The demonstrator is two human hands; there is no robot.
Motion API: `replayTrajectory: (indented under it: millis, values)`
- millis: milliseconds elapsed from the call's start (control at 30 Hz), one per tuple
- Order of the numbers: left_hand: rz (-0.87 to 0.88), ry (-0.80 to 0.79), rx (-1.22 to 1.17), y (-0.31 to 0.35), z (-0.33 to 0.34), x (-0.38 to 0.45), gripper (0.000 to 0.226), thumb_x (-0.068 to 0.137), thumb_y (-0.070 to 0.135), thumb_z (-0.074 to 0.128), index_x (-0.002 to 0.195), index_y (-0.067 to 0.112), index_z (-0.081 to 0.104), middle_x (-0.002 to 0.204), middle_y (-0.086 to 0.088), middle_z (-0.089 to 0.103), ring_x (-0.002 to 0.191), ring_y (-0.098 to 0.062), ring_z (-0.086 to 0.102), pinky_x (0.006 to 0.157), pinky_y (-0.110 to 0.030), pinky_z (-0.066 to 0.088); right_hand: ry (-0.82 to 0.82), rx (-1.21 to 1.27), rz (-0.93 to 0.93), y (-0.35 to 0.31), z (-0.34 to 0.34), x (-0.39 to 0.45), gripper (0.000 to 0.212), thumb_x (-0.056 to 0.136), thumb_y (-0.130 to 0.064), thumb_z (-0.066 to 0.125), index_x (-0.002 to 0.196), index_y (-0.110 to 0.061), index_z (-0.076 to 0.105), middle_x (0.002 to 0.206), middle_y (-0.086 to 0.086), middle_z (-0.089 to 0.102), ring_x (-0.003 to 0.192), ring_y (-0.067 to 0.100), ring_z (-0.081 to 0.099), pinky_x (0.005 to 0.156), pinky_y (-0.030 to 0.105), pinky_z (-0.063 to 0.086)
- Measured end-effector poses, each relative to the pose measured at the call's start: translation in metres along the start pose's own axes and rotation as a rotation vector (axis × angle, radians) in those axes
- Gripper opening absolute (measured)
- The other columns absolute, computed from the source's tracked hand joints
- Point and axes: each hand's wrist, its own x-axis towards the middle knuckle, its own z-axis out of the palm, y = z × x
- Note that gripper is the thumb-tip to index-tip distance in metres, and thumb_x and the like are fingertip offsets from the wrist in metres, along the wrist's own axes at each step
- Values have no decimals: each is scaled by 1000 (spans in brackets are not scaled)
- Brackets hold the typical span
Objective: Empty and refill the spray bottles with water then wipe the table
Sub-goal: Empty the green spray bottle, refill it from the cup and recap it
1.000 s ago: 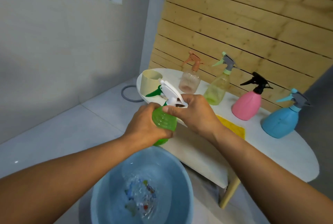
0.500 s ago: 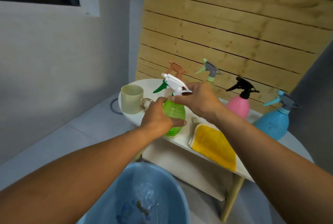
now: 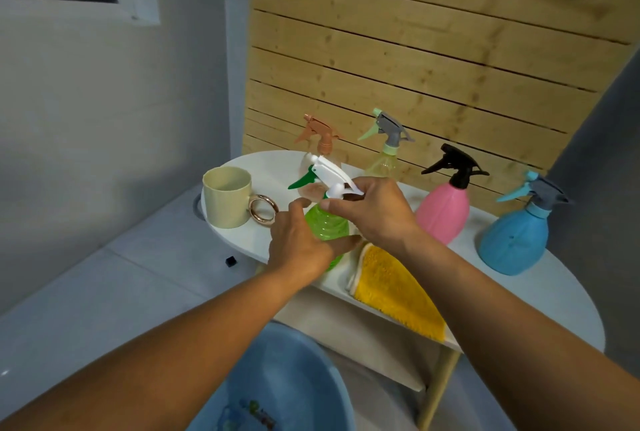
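Over the near edge of the white tabletop (image 3: 540, 295), just left of the yellow cloth (image 3: 391, 287), the green spray bottle (image 3: 327, 226) is held upright. Its body is wrapped by the left hand (image 3: 298, 247), while its white trigger head (image 3: 332, 177) is gripped by the curled fingers of the right hand (image 3: 377, 212). Behind the cloth, the pink spray bottle (image 3: 443, 212) is seen; left of the green bottle, a beige mug (image 3: 227, 196).
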Motion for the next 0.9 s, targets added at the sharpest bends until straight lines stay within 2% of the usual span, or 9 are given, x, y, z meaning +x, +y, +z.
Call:
replayTrajectory:
  millis: [133,233,300,400,467,567,633,767,900]
  values:
    - [53,-193,-179,-10,-11,-1,103,60,27,90,151,34,41,131,0,62,123,-21,61,106,-46,53,-5,-34,12,-3,-1,-1,21,73,-39,88,72,-25,73,60,-9,65,51,2,54,49,20,38]
    - [53,-219,-241,-15,-19,0,89,68,12,96,140,38,49,121,8,69,116,-18,68,95,-32,56,15,-93,31,-7,0,-1,24,73,-42,87,75,-23,73,69,-2,72,60,13,64,56,28,43]
    - [77,-133,-130,-10,-19,-2,89,63,29,102,137,34,52,126,4,64,118,-21,64,97,-38,55,40,-155,41,-9,1,-2,29,73,-46,85,77,-21,73,72,2,72,68,21,69,58,34,47]
    - [42,-35,165,2,-13,-11,112,57,71,92,148,30,41,137,-4,48,130,-27,50,106,-46,49,60,-244,45,-11,1,-4,34,71,-52,84,78,-22,71,69,-1,70,69,21,68,58,34,48]
    - [28,-27,205,4,-9,-16,109,63,75,85,151,30,38,139,-6,42,136,-28,42,110,-46,45,65,-284,49,-12,-1,-6,36,72,-54,83,79,-20,71,70,0,70,70,22,68,59,36,50]
    - [95,-111,-37,0,-9,-16,80,75,30,90,141,35,45,139,-1,48,136,-24,48,109,-39,47,57,-282,56,-13,-3,-7,38,72,-53,83,78,-18,71,72,3,71,72,25,68,65,41,53]
    - [113,-168,-163,-4,-14,-15,76,74,10,89,128,45,48,125,8,62,122,-21,63,96,-29,54,60,-291,54,-14,-3,-9,38,73,-53,83,78,-17,71,72,4,71,73,27,68,65,41,53]
    - [106,-59,96,0,-17,-12,97,63,46,99,144,37,47,129,2,57,121,-23,58,99,-43,53,105,-380,54,-18,-1,-12,43,74,-58,79,74,-17,67,66,2,65,68,26,65,57,34,39]
    - [106,0,240,0,-9,-13,100,63,66,92,143,27,45,131,-5,46,128,-27,48,100,-39,48,153,-484,51,-19,0,-14,46,74,-64,75,75,-18,67,67,-1,64,69,25,63,59,32,35]
